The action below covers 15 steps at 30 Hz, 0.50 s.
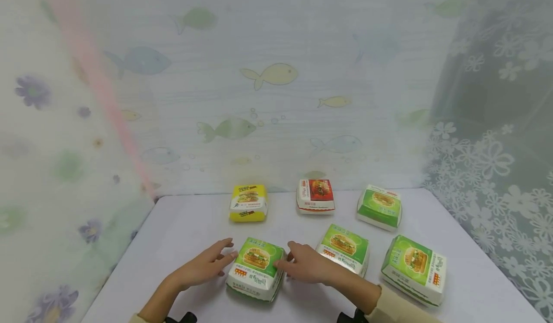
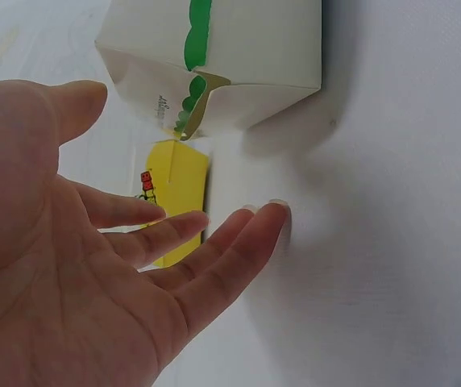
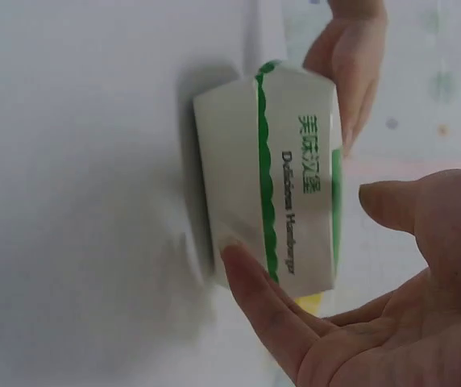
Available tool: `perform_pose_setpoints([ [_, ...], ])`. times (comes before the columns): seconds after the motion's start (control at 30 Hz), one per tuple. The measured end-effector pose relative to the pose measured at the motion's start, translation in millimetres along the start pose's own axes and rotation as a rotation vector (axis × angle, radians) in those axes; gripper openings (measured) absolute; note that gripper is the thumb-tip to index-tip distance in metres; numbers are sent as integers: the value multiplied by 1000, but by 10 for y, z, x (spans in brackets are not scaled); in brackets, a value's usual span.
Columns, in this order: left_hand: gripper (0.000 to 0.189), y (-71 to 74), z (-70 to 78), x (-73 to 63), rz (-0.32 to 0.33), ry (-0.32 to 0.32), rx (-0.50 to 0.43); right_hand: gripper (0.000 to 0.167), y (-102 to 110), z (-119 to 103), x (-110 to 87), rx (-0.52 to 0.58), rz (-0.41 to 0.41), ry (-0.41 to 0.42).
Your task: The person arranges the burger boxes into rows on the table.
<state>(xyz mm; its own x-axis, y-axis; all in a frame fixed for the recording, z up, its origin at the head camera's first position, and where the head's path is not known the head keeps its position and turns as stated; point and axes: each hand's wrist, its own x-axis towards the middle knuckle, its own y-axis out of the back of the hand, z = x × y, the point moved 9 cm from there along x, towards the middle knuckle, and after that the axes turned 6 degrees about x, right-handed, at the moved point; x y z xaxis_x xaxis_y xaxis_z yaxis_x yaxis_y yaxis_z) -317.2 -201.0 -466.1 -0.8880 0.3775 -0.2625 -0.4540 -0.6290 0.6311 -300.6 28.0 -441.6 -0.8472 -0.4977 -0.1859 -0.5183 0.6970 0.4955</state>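
A green and white hamburger box (image 1: 257, 265) lies at the front middle of the white table between both hands. My left hand (image 1: 203, 267) is at the box's left side, its fingers extended and spread; in the left wrist view a gap parts the fingers (image 2: 222, 274) from the box (image 2: 263, 48). On the other side is my right hand (image 1: 307, 264), with loosely bent fingers. In the right wrist view a fingertip (image 3: 234, 262) appears to touch the box's white side (image 3: 234, 161), while the thumb stands off it.
Another green box (image 1: 345, 246) sits just beyond my right forearm, and a further one (image 1: 414, 268) lies to its right. Along the back are a yellow box (image 1: 248, 203), a red and white box (image 1: 315, 197) and a green box (image 1: 380, 207). Patterned curtains (image 1: 276, 107) surround the table.
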Motion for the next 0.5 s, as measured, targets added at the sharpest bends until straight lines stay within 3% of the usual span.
perform_pose_setpoints([
  [0.13, 73, -17, 6, -9, -7, 3, -14, 80, -32, 68, 11, 109, -9, -54],
  [0.5, 73, -58, 14, -21, -33, -13, -34, 80, -80, 162, 26, 140, 5, -133],
])
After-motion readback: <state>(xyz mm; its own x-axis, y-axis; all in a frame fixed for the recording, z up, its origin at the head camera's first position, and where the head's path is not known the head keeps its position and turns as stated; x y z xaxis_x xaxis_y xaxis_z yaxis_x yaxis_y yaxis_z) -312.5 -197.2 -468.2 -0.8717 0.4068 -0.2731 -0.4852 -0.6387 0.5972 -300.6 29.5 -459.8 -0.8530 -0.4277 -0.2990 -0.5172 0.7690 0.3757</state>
